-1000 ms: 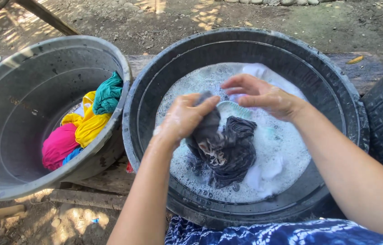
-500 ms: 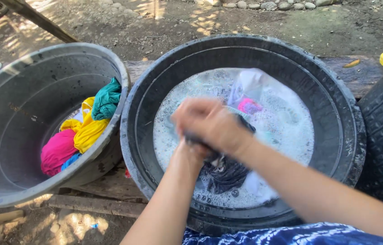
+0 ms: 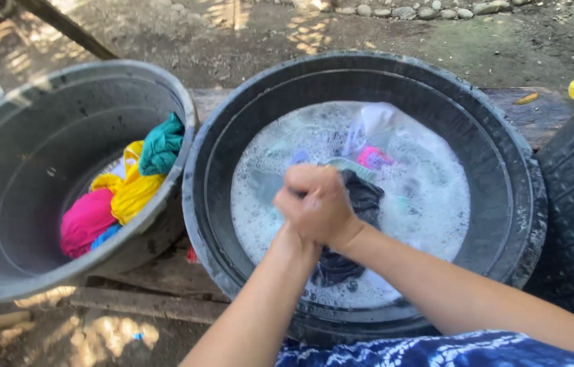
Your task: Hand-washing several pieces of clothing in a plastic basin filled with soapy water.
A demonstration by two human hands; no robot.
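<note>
Scrubbing a dark garment (image 3: 362,204) in the soapy black basin (image 3: 504,136).
I find the right hand (image 3: 321,207) fisted over the left hand (image 3: 294,234), both clenched on the cloth; I would rub folds together low over the suds, clear of the rim.

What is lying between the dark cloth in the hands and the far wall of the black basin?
In the head view: soapy water, a white cloth and a pink piece.
</note>
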